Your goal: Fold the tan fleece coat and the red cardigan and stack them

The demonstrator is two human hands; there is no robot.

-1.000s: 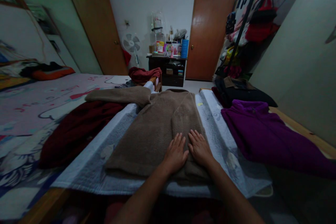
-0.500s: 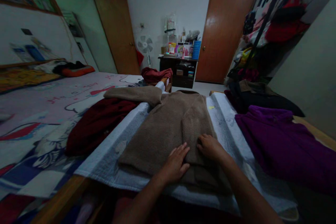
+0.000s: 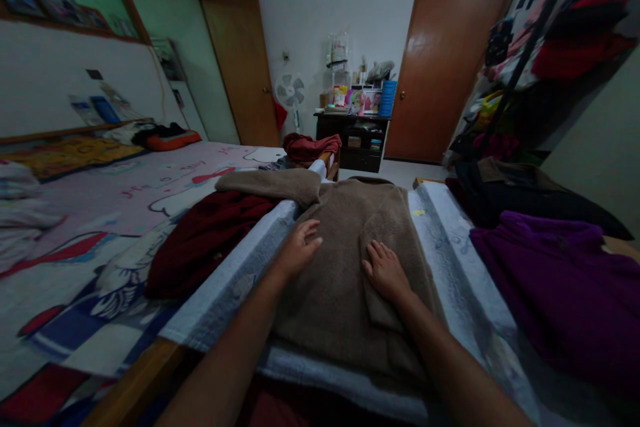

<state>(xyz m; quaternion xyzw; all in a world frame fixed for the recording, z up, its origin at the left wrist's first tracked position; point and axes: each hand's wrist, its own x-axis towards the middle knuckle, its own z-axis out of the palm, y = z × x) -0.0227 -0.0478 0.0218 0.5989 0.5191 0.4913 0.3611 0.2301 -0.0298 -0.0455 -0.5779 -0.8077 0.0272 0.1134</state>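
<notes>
A brown fleece jacket (image 3: 335,280) lies spread on a pale cloth (image 3: 230,273). One of its sleeves (image 3: 273,183) stretches out to the left, over a dark red garment; the other is folded across the body. My right hand (image 3: 387,270) rests on that folded sleeve, fingers extended and holding nothing. Over the left side of the jacket is my left hand (image 3: 301,247), its fingers apart and nothing in them. Whether the left hand touches the fabric I cannot tell.
The dark red garment (image 3: 200,240) lies at the left, beside a bed with a printed sheet (image 3: 130,180). At the right are a folded purple garment (image 3: 550,280) and dark clothes (image 3: 540,190). A fan (image 3: 290,93) and a black cabinet (image 3: 350,140) stand at the far wall.
My left hand has moved away from the right hand, up and left over the jacket. My right hand has shifted slightly farther up the folded sleeve. The view has turned a little left.
</notes>
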